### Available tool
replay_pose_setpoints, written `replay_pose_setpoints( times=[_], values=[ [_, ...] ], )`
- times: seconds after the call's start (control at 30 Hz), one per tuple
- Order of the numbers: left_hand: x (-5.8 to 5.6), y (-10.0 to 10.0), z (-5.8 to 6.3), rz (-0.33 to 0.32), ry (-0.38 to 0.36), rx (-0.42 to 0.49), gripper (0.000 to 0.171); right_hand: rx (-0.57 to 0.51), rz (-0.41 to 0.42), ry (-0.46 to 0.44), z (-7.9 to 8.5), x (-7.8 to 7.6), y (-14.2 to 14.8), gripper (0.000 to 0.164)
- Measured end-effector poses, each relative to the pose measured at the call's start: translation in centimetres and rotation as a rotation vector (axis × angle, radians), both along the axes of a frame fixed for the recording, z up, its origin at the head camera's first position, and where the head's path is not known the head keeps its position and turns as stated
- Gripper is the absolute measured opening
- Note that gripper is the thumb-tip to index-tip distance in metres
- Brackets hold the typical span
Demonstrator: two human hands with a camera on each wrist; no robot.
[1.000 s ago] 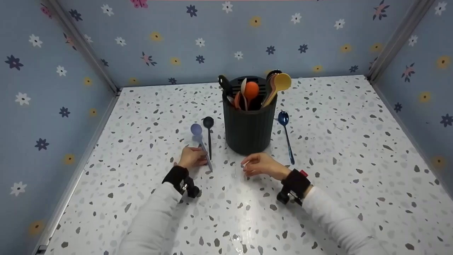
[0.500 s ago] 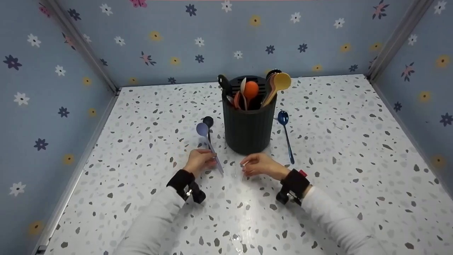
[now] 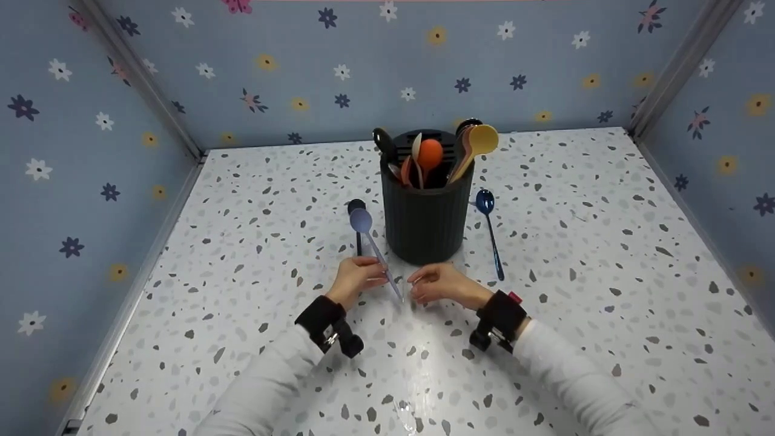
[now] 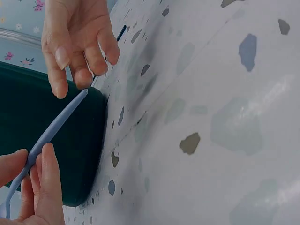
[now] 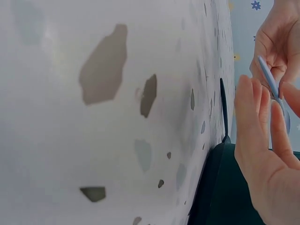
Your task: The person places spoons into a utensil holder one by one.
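Note:
My left hand (image 3: 357, 278) pinches the handle of a lavender spoon (image 3: 361, 221) between thumb and fingers, its bowl pointing away from me. In the left wrist view the handle (image 4: 56, 124) slants up toward the other hand's fingertips. My right hand (image 3: 445, 283) holds nothing, its fingers loosely bent close to the handle's end; whether they touch it I cannot tell. A black spoon (image 3: 356, 206) lies on the table, partly covered by the lavender spoon and the left hand. Just beyond both hands stands a dark green ribbed utensil holder (image 3: 424, 227).
Several spoons and other utensils stand in the holder, among them a yellow spoon (image 3: 484, 140) and an orange one (image 3: 430, 154). A shiny blue spoon (image 3: 493, 242) lies right of it on the speckled table (image 3: 581, 290). Flowered panels (image 3: 375, 79) border the table.
My left hand has moved right with the lavender spoon, lifting it from beside the black spoon to across it, nearer the right hand. The right hand has barely moved.

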State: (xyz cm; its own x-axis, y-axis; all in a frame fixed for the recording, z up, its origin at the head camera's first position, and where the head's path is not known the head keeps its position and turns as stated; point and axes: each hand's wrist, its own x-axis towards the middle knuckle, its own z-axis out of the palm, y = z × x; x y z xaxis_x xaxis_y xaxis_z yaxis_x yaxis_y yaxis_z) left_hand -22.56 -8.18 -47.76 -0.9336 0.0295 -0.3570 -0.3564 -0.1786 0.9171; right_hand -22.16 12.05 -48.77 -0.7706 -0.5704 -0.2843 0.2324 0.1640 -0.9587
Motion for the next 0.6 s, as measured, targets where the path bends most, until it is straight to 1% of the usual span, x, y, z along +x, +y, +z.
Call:
replay_pose_setpoints(
  times=[0.17, 0.3, 0.47, 0.6],
  values=[
    [0.5, 0.6, 0.0, -0.017, 0.019, 0.027, 0.025, 0.028, 0.014, 0.032, 0.1, 0.1, -0.1, 0.038],
    [0.9, 1.0, 0.1, -0.034, 0.040, 0.028, 0.028, 0.029, 0.025, 0.055, 0.1, 0.2, -0.3, 0.034],
    [1.2, 1.4, 0.4, -0.045, 0.060, 0.021, 0.026, 0.039, 0.015, 0.076, 0.2, 0.3, -0.4, 0.030],
    [1.4, 1.7, 0.7, -0.060, 0.056, 0.011, 0.029, 0.054, 0.006, 0.078, 0.4, 0.3, -0.5, 0.030]
  ],
)
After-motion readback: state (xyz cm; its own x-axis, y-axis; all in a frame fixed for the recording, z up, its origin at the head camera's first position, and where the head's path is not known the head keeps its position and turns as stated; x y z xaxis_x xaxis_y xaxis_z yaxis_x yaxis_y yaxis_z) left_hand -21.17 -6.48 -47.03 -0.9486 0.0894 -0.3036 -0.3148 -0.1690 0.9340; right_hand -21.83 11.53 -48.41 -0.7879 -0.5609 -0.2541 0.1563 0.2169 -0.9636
